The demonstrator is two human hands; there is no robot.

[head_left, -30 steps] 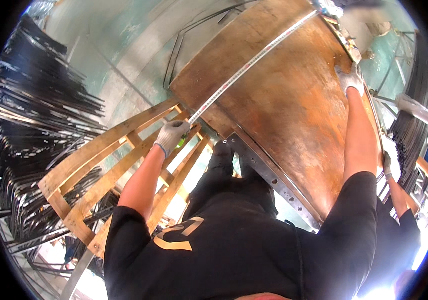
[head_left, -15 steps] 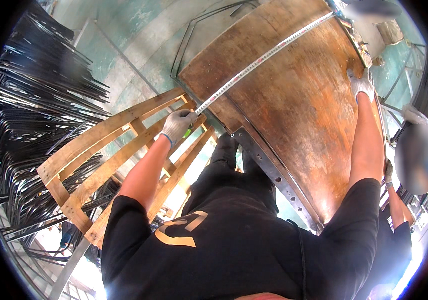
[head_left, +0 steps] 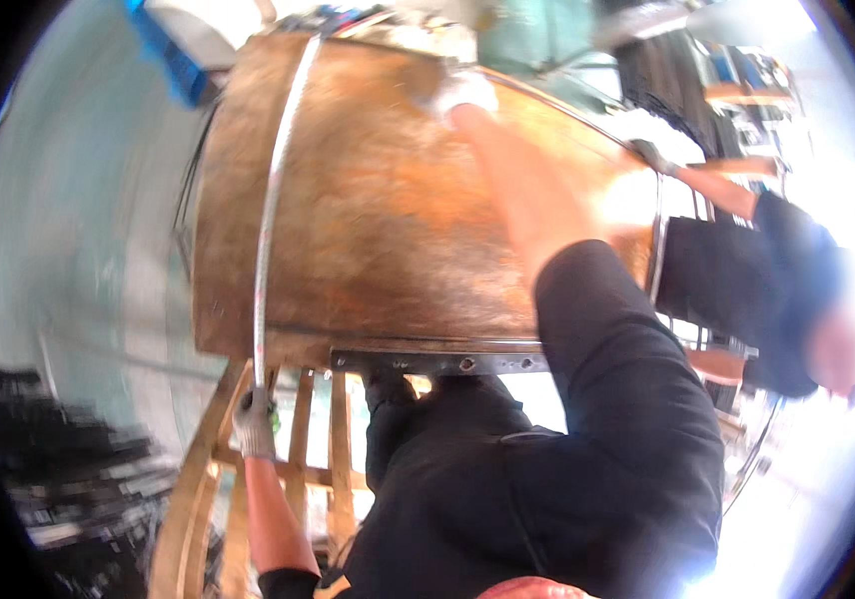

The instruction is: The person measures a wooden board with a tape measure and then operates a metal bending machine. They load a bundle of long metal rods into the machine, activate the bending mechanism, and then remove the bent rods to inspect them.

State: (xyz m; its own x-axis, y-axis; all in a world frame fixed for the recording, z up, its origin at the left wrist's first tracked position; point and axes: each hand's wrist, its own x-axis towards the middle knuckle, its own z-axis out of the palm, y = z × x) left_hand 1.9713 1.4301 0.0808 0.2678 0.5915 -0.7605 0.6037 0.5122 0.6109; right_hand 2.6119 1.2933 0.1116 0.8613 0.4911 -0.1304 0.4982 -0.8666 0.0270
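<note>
A large rusty brown metal sheet (head_left: 388, 230) fills the middle of the view. A thin silver measuring strip (head_left: 270, 200) runs across it from the near edge to the far edge. My left hand (head_left: 253, 424), in a grey glove, is closed on the strip's near end just below the sheet's near edge. My right hand (head_left: 459, 90), also gloved, reaches to the sheet's far edge and rests there, well to the right of the strip's far end. Motion blur hides its fingers.
A wooden slatted frame (head_left: 203, 469) stands under the sheet's near left corner. A dark steel bar with holes (head_left: 437, 361) lines the near edge. Black metal rods (head_left: 38, 489) pile up at the left. A co-worker's gloved hand (head_left: 652, 155) touches the sheet's right side.
My head has swung, so the sheet now sits centred and the co-worker shows at the right. Both hands stay at the same spots on strip and sheet.
</note>
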